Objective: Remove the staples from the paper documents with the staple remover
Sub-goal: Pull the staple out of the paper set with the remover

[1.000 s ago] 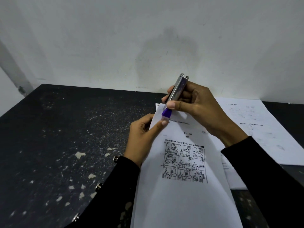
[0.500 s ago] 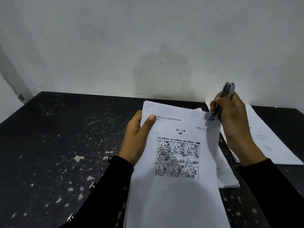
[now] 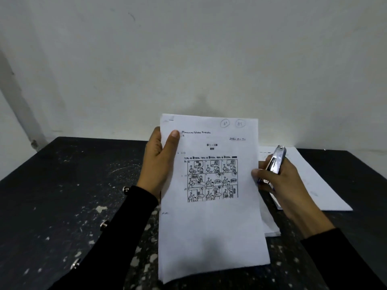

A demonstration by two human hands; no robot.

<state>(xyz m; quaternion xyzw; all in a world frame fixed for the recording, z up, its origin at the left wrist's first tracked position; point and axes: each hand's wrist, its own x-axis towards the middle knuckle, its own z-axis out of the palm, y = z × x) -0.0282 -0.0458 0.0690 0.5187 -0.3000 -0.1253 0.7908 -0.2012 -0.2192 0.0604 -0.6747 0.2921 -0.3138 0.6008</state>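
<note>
A white paper document with a comic grid printed on it is lifted above the black table. My left hand grips its upper left edge, thumb on the front. My right hand is at the paper's right edge, closed around a silver staple remover with a purple tip; its thumb touches the sheet's edge. A small dark mark shows at the top left corner of the document.
The black table is speckled with pale flecks and scratches. More white sheets lie on it to the right, under my right hand. A white wall stands close behind the table.
My right hand took the staple remover away from the top left corner and moved to the paper's right edge. My left hand raised and straightened the document.
</note>
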